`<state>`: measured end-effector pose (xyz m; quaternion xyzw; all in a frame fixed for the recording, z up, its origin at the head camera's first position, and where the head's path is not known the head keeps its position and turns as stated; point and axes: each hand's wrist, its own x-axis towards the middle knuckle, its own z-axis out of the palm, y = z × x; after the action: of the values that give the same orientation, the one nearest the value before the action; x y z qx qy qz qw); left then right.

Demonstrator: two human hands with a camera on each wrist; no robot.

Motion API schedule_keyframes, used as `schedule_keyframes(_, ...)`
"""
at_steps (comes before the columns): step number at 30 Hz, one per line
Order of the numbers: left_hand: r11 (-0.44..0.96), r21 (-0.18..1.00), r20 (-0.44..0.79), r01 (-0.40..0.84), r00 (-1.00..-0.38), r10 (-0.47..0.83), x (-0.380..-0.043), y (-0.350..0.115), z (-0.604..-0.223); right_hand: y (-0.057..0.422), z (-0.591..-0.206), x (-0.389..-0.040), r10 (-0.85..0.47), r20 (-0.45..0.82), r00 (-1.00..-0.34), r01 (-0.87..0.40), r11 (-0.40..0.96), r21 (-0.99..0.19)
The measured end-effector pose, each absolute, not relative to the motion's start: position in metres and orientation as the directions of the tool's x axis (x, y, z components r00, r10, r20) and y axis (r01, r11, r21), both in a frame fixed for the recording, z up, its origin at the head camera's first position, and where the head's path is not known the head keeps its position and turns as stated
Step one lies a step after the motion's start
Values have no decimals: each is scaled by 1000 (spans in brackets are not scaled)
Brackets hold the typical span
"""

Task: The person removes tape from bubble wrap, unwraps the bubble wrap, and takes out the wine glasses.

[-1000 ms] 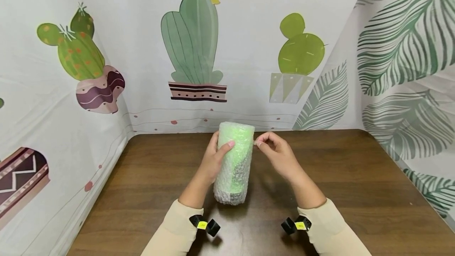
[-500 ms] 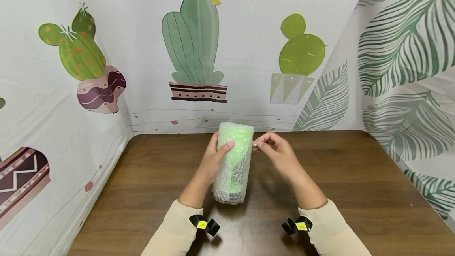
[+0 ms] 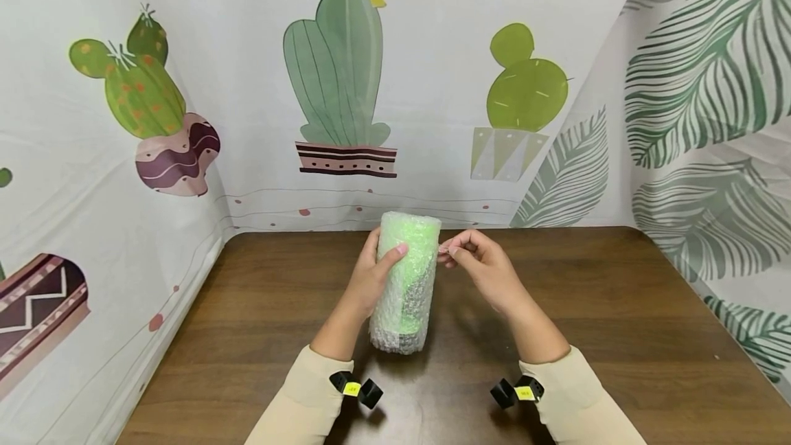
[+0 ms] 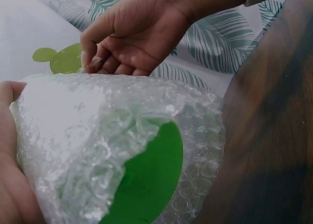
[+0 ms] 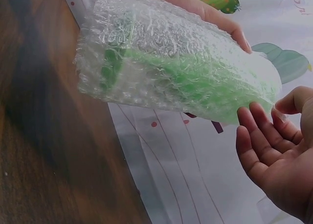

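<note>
Left fingers (image 3: 391, 259) grip the bubble-wrapped package (image 3: 406, 287), right fingers (image 5: 267, 131) pinch clear film (image 4: 94, 63); backdrop lettering (image 5: 297, 0) starts "Lo".

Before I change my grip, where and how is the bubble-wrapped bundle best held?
Probably above the middle of the bubble-wrapped bundle, coming from the left, thumb in front: it is long and rounded, and the left hand holds it there. The right hand pinches clear film at upper right.
</note>
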<state>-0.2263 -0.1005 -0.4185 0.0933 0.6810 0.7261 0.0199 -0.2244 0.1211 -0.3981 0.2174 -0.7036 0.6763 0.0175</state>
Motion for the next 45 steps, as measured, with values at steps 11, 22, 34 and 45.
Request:
schedule_keyframes(11, -55, 995, 91, 83, -984, 154, -228, -101, -419, 120, -398, -226, -290, 330, -898, -338, -22, -941)
schedule_keyframes(22, -42, 997, 72, 66, -986, 150, -229, -102, -420, 121, -400, -226, -303, 324, -896, -337, -10, -941)
schedule_keyframes(34, -53, 996, 80, 72, -985, 152, -231, -102, -423, 122, -398, -226, -322, 300, -898, -311, -18, -950)
schedule_keyframes(45, -53, 996, 78, 71, -986, 150, -231, -101, -422, 123, -399, -226, -337, 301, -892, -310, -29, -950)
